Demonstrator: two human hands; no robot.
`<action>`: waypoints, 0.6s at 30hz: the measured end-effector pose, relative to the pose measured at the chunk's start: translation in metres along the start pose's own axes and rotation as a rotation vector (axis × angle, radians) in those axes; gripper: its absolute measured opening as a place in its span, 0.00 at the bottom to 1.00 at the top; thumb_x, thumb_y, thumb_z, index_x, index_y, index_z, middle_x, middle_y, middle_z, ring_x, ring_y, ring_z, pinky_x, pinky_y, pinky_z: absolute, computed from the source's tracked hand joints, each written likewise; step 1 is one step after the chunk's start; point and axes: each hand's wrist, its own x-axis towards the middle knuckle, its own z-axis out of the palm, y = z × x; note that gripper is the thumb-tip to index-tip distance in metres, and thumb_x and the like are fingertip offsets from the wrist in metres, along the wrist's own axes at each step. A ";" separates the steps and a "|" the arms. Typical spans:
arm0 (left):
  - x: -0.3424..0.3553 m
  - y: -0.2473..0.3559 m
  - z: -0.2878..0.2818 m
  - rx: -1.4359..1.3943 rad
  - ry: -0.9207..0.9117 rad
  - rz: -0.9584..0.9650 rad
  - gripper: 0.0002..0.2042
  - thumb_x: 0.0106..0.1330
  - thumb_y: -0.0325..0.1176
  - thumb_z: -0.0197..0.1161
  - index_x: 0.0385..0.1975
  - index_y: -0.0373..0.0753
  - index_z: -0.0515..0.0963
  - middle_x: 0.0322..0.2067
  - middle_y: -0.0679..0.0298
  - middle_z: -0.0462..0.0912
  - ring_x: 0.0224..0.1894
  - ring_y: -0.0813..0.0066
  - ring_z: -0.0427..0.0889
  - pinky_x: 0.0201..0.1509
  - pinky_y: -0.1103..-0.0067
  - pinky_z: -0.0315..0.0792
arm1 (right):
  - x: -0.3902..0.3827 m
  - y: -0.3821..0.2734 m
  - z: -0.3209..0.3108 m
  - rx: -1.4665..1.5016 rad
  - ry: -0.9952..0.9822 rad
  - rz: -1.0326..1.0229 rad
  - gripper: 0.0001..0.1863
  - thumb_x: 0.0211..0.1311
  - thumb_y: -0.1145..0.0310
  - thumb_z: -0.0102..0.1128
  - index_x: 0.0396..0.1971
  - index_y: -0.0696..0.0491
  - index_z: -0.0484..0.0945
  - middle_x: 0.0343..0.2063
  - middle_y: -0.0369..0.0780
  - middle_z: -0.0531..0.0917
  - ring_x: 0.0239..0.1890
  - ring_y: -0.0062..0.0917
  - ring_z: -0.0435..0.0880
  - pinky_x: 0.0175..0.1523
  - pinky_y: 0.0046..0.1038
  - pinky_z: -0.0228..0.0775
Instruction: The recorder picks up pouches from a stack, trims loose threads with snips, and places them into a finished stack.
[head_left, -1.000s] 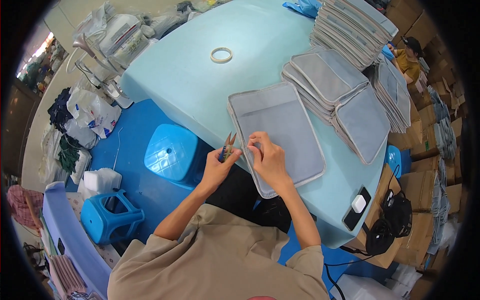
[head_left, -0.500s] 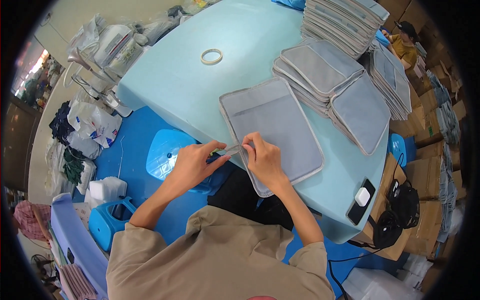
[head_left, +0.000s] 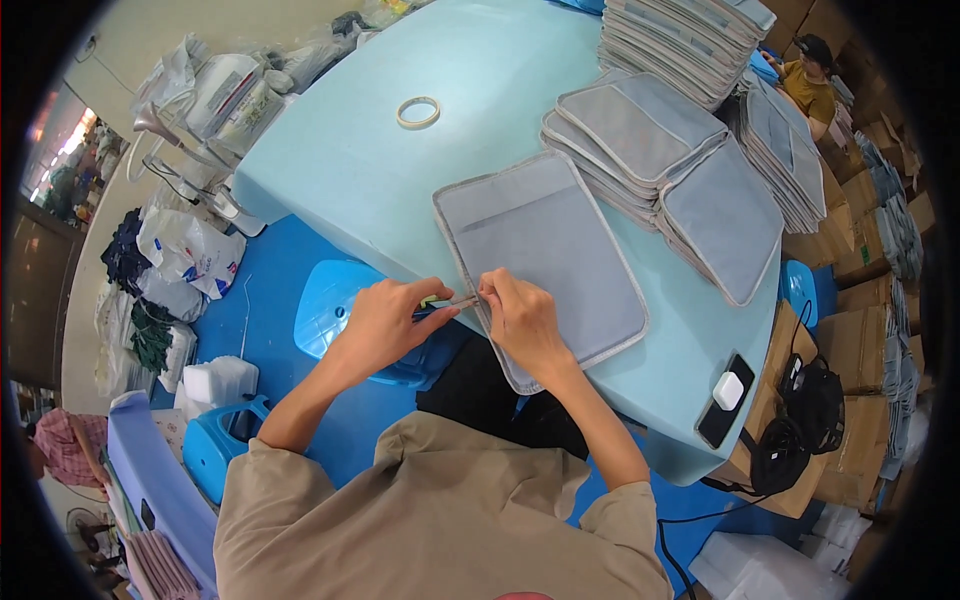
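A grey flat fabric pouch (head_left: 560, 240) with pale piped edges and a pocket seam lies at a slant on the table's near edge, its lower corner overhanging. My left hand (head_left: 385, 322) is closed around small thread snips (head_left: 436, 301); a yellow-green bit and the metal tips show, the rest is hidden in the palm. The tips point right, at the pouch's left edge. There my right hand (head_left: 522, 318) pinches the piping between thumb and fingers, close to the blades. Whether a thread is between the fingers is too small to tell.
Stacked grey pouches (head_left: 640, 130) fill the table's right side. A tape roll (head_left: 418, 112) lies farther back on the pale blue table (head_left: 340, 150). A phone (head_left: 722, 405) with a white case rests at the right corner. A blue stool (head_left: 335, 305) stands left; a person (head_left: 808, 85) sits far right.
My right hand has shifted very slightly left along the pouch edge. The snips stay at the same edge, and the view has turned a little.
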 end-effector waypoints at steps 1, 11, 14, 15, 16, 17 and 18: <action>0.001 0.000 0.000 -0.005 0.000 -0.001 0.12 0.73 0.45 0.71 0.44 0.43 0.88 0.22 0.55 0.86 0.25 0.57 0.87 0.28 0.67 0.76 | 0.000 -0.001 0.000 0.000 0.000 0.001 0.06 0.68 0.82 0.61 0.38 0.56 0.73 0.28 0.42 0.86 0.30 0.41 0.88 0.35 0.38 0.77; 0.004 -0.004 0.002 -0.037 0.005 0.004 0.11 0.74 0.43 0.70 0.42 0.43 0.88 0.21 0.55 0.85 0.24 0.58 0.86 0.27 0.67 0.74 | 0.000 0.001 -0.001 0.007 -0.005 0.013 0.05 0.68 0.81 0.60 0.37 0.56 0.74 0.29 0.42 0.86 0.30 0.41 0.88 0.36 0.38 0.77; 0.001 -0.006 0.003 -0.074 0.031 -0.009 0.11 0.74 0.43 0.71 0.42 0.43 0.88 0.20 0.56 0.84 0.24 0.58 0.86 0.27 0.67 0.73 | 0.001 0.000 -0.001 0.046 0.015 0.024 0.06 0.68 0.81 0.61 0.38 0.56 0.74 0.29 0.41 0.86 0.28 0.39 0.86 0.36 0.37 0.77; 0.001 -0.005 0.001 -0.073 0.029 -0.008 0.11 0.74 0.43 0.71 0.42 0.43 0.88 0.20 0.56 0.84 0.24 0.58 0.86 0.27 0.67 0.73 | 0.001 -0.001 -0.001 0.080 0.036 0.027 0.06 0.68 0.81 0.62 0.39 0.56 0.74 0.29 0.41 0.85 0.26 0.37 0.85 0.35 0.36 0.76; 0.001 -0.003 -0.002 -0.061 0.016 -0.032 0.10 0.74 0.43 0.71 0.42 0.43 0.89 0.19 0.56 0.83 0.24 0.58 0.86 0.27 0.68 0.73 | 0.002 -0.002 -0.003 0.081 0.037 0.028 0.06 0.68 0.81 0.62 0.39 0.56 0.74 0.29 0.41 0.85 0.26 0.37 0.85 0.35 0.36 0.76; 0.001 -0.002 -0.003 -0.049 0.003 -0.057 0.10 0.73 0.43 0.71 0.42 0.43 0.89 0.19 0.56 0.83 0.24 0.59 0.86 0.27 0.68 0.73 | 0.003 -0.002 -0.005 0.154 0.038 0.099 0.08 0.68 0.81 0.63 0.41 0.56 0.74 0.29 0.39 0.86 0.23 0.31 0.82 0.33 0.32 0.74; 0.001 -0.003 -0.004 -0.048 0.003 -0.059 0.10 0.73 0.43 0.71 0.42 0.43 0.89 0.19 0.56 0.83 0.24 0.59 0.86 0.27 0.68 0.73 | 0.003 -0.003 -0.008 0.230 0.038 0.168 0.09 0.68 0.81 0.64 0.42 0.56 0.74 0.29 0.38 0.86 0.20 0.26 0.78 0.32 0.28 0.71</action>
